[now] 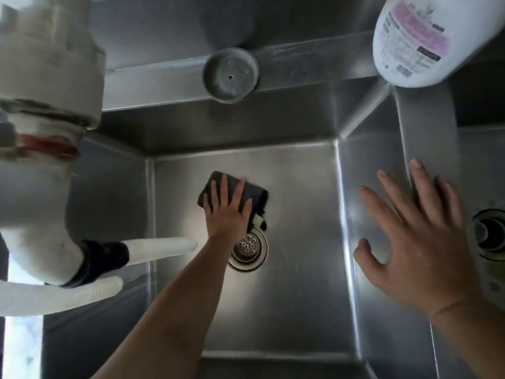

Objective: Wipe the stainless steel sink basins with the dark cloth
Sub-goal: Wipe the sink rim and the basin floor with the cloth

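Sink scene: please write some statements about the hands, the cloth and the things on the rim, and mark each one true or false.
1. The left hand presses the dark cloth flat on the basin floor. True.
2. The cloth covers the drain strainer fully. False: it lies just behind it, and the strainer shows.
3. The right hand grips the white bottle. False: it is open and empty near the divider.
4. A grey round stopper sits on the back rim. True.
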Demonstrator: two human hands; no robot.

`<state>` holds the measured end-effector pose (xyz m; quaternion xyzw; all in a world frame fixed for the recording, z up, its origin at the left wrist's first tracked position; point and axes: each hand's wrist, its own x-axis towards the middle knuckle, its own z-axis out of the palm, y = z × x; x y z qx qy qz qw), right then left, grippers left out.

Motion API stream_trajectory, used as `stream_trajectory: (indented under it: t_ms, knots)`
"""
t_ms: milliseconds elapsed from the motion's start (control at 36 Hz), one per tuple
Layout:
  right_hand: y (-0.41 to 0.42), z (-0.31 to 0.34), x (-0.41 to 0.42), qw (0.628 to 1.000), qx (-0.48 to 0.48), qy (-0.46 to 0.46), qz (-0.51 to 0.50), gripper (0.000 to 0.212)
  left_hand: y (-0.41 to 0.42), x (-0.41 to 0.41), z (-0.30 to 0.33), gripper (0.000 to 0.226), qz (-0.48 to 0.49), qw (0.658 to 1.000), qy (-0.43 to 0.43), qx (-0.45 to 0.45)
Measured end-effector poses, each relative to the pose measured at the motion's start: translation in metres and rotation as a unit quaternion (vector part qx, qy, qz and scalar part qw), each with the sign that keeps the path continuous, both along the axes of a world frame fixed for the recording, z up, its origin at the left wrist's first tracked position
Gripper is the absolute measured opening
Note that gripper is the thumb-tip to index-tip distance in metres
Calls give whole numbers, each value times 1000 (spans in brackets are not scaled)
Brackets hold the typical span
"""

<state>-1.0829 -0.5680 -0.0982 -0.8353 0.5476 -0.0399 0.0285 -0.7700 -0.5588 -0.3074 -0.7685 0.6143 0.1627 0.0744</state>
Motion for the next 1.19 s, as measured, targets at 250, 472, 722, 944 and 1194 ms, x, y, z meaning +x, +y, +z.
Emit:
stream_trajectory:
  t_ms: [250, 472, 722, 944, 1194]
  knots:
    - [1, 1, 2, 1000, 7, -16, -13, 68, -79, -8, -8, 62, 388, 918, 22, -76]
    - [1, 1, 1, 999, 13, -30, -18, 68, -111, -144, 4, 61, 445, 889, 96, -53]
    - [1, 4, 5, 999, 21, -35, -33, 76, -93, -233, 0, 69, 223, 958, 182, 12]
    - [-1, 7, 4, 999, 22, -9, -28, 65, -60, -182, -6, 69, -67, 991, 105, 56]
    - [2, 11, 7, 998, 30, 13, -46, 69, 64, -173, 2, 70, -293, 946, 103, 89]
